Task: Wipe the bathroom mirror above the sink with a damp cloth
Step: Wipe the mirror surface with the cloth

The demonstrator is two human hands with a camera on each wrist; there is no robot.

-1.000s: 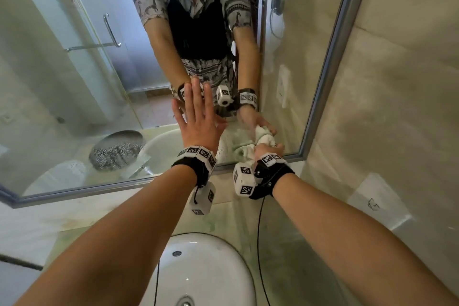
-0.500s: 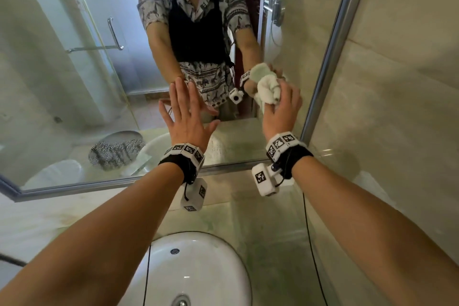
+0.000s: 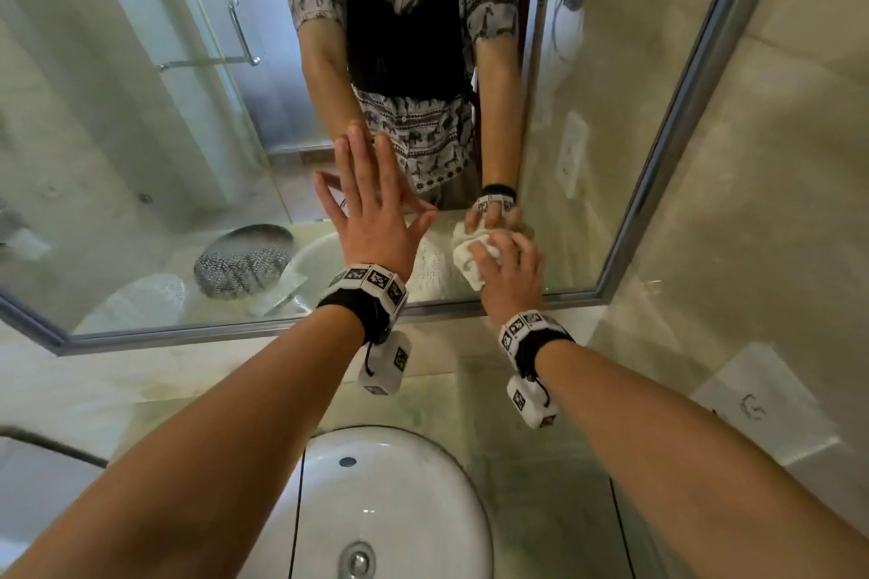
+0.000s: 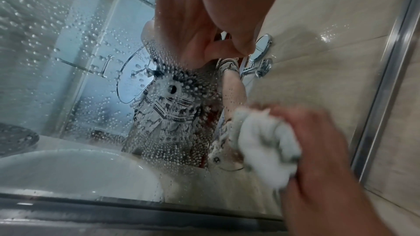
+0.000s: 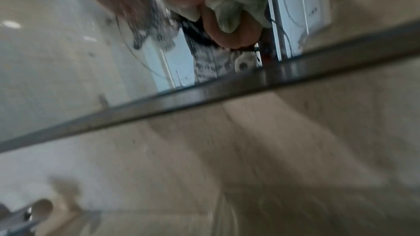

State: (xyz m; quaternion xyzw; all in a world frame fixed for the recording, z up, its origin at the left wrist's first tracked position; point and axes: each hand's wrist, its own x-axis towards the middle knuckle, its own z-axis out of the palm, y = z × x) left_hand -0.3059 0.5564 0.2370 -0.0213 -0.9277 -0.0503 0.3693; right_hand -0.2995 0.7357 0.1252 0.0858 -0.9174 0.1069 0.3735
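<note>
white sink (image 3: 423, 484), beige tiled wall (image 3: 776, 202)

L hand (image 3: 371, 221) flat, fingers (image 3: 350, 165) spread; R hand (image 3: 510, 277) curled, both arms outstretched.

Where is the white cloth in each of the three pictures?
Head: white cloth bunched under the right hand, right of centre.
Left wrist: cloth lower right, pressed on the glass.
Right wrist: cloth at top centre.
Shared landmark: the mirror frame, just below it.
</note>
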